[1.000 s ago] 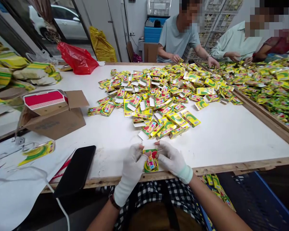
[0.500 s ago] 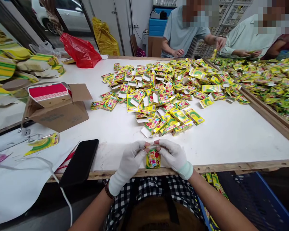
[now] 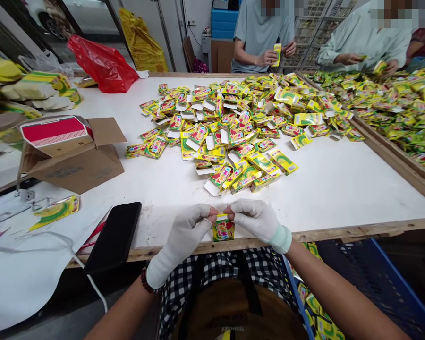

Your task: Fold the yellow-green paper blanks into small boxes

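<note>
The white-gloved left grip and right grip pinch the top edge of a small yellow printed carton, held over the near edge of the bench. Too hard a tug could tear the card; slick glove fingertips could let it drop.

A small printed carton is hanging between the left hand and the right hand, just above the wooden table edge. A heap of flattened cartons is lying ahead of the hands, a smartphone is lying to their left, and an open cardboard box is standing beyond it.
</note>
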{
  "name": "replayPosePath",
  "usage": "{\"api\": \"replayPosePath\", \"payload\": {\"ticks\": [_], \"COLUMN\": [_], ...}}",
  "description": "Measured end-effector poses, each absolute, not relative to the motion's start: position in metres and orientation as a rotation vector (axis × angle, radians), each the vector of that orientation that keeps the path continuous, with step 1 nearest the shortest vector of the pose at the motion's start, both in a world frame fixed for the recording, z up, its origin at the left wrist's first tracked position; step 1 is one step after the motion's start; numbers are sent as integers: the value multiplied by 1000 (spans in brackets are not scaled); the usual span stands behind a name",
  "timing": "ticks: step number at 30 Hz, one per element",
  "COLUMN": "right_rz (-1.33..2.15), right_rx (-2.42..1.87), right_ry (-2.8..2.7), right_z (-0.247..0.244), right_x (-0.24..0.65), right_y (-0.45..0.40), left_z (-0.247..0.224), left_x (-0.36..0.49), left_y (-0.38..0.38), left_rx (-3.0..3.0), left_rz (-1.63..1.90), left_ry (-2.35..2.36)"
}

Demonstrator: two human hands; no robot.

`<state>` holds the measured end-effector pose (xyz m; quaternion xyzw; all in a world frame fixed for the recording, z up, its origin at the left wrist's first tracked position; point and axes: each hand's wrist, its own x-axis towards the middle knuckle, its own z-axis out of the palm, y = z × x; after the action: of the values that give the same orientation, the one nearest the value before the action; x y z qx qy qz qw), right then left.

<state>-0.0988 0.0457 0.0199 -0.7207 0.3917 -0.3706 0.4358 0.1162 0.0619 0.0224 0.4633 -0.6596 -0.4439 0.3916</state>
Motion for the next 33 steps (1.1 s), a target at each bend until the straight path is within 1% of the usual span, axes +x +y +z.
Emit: {"api": "replayPosePath", "payload": {"ticks": [5, 8, 10, 13, 15, 18, 20, 21, 24, 26, 27, 29, 31, 33], "right_rz": [-1005, -989, -1037, -1230, -1329, -1346, -1280, -1234, -1122, -1081, -1089, -1093, -1052, -931], "right_rx": [-2159, -2133, -1924, -1332, -990, -771, -856, -992, -1670, -2072, -2171, -2120, -1878, -1672], "right_ry": [657, 684, 871, 1058, 938, 735, 785, 880, 1162, 1180, 1138, 1064, 984, 874], "right_z": [10, 0, -4, -3, 1, 7, 9, 9, 9, 9, 9, 9, 7, 2], "right_x": [-112, -109, -110, -130, -153, -175, -172, -165, -134, -112, -103, -91, -85, -83], "right_y": [55, 58, 58, 58, 62, 71, 75, 75, 71, 65, 62, 56, 52, 50], "left_z": [14, 21, 29, 36, 34, 26, 23, 23, 32, 44, 50, 56, 53, 40], "left_x": [128, 126, 117, 95, 78, 59, 58, 60, 76, 88, 93, 100, 103, 103], "left_y": [75, 68, 53, 25, 9, -6, -9, -8, 6, 23, 33, 51, 65, 72], "left_rx": [878, 888, 976, 1224, 1365, 1432, 1480, 1514, 1509, 1442, 1418, 1410, 1402, 1359], "left_rz": [-725, -703, -745, -660, -546, -532, -613, -645, -737, -915, -1022, -1124, -1047, -997], "left_ry": [-2018, -2074, -2028, -1867, -1832, -1924, -1905, -1859, -1696, -1628, -1592, -1546, -1516, -1469]}}
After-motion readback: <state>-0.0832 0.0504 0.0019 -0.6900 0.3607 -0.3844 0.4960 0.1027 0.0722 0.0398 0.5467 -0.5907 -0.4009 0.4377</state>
